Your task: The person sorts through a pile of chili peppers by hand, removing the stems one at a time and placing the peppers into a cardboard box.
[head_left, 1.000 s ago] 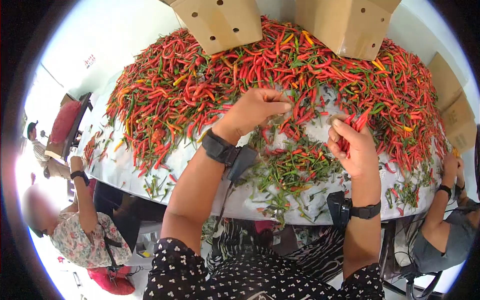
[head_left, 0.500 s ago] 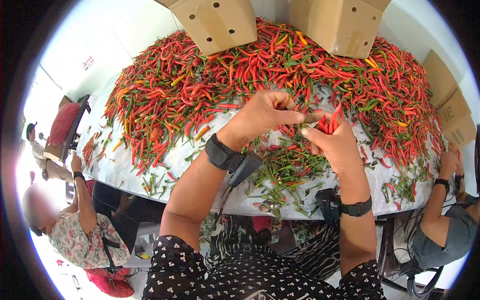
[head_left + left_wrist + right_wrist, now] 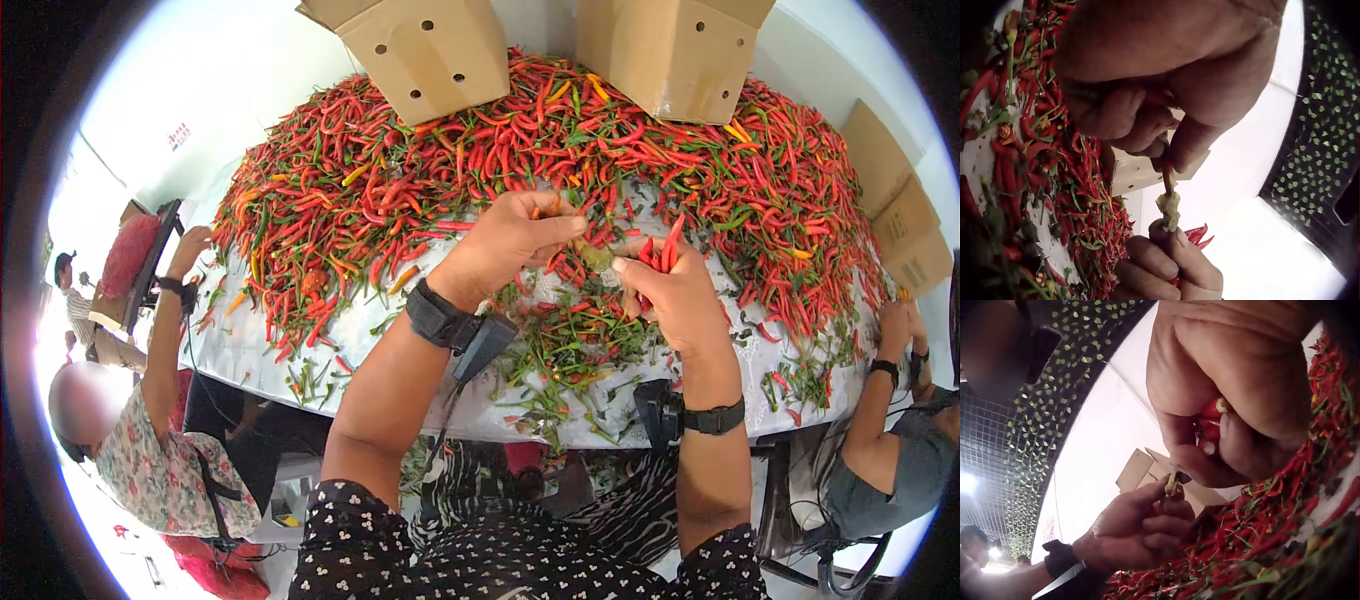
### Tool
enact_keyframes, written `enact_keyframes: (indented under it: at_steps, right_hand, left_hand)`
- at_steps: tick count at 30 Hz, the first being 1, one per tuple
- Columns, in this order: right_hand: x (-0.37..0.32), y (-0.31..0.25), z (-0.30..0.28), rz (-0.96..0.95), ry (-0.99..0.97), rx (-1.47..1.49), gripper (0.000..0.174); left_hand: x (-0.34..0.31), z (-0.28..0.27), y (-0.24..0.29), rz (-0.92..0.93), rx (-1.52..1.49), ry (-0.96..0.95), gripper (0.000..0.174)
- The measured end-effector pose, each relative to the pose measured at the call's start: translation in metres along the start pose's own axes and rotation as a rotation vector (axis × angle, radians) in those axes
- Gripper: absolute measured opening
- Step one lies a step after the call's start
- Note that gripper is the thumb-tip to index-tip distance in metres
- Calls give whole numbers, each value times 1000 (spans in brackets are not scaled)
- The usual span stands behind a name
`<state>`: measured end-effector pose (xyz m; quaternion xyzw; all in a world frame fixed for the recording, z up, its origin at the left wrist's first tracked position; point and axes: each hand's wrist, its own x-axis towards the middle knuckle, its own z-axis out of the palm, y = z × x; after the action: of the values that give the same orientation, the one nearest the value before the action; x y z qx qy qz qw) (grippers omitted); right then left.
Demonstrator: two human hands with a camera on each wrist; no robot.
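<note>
Slightly farther apart than before, the left hand (image 3: 515, 242) and right hand (image 3: 682, 300) pinch a pale shrivelled piece (image 3: 597, 257) just right of centre; the right also grips red chillies (image 3: 662, 252), below the chilli heap (image 3: 480, 150) across the upper frame

Reaches both arms up from the lower edge of the head view, slanting the left forearm (image 3: 385, 375) toward the upper right and keeping the right forearm (image 3: 715, 450) nearly upright. Holds the left hand (image 3: 510, 240) just above centre, thumb and forefinger pinched, and the right hand (image 3: 680, 295) right of centre, slightly lower, fingers curled, thumb pointing toward the left.
</note>
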<state>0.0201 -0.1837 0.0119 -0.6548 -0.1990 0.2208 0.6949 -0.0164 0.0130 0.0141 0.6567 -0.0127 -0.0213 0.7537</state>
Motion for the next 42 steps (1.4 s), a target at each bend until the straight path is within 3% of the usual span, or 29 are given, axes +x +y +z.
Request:
enact_keyframes:
  at_steps: [11,13,16,20,22,24,26,27,28,30,32,33,34,36,38,40,42]
  right_hand:
    - [-6,-10,0,20,-14,11,16]
    - [-7,-8,2,15,-28,-24,16]
    - [-4,-1,2,-12,-35,-80,15]
    - [-13,-16,-6,-14,1,-117,14]
    - [-28,-31,-22,-34,11,-92,12]
    - [-56,-36,-47,-49,151,-251,12]
    - [-93,-46,-71,-52,251,-366,10]
    - [-113,-46,-85,-17,283,-429,10]
    - [-133,-45,-100,17,312,-494,10]
    - [-172,-30,-130,158,347,-690,11]
    - [-205,-18,-156,344,216,-1046,13]
    - [-208,-23,-154,340,220,-1050,13]
    - [-212,-29,-146,304,255,-971,12]
    - [-214,-33,-130,271,300,-883,12]
    - [-194,-42,-112,77,399,-481,13]
    - [-164,-45,-92,-78,320,-322,13]
    - [-130,-43,-67,-140,255,61,13]
  left_hand:
    - [-3,8,3,42,250,-4,15]
    - [-8,14,8,44,241,-113,14]
    - [-6,19,-2,132,192,-161,15]
    - [-9,18,10,114,236,-167,17]
    - [-3,7,13,23,322,-18,19]
    - [13,-4,5,-23,377,21,19]
    - [31,-13,-6,265,769,33,20]
    - [35,-9,-3,304,867,3,27]
    - [40,-6,-3,311,859,6,27]
    - [51,-1,-10,201,1200,-107,33]
    - [67,-1,-35,221,1351,-78,33]
    - [69,3,-38,239,1509,-55,33]
    - [71,5,-42,244,1508,-58,33]
    - [70,8,-47,241,1511,127,22]
    - [74,1,-53,251,1547,66,24]
    - [69,-5,-48,253,1585,22,26]
    - [52,-4,-34,113,1120,-91,25]
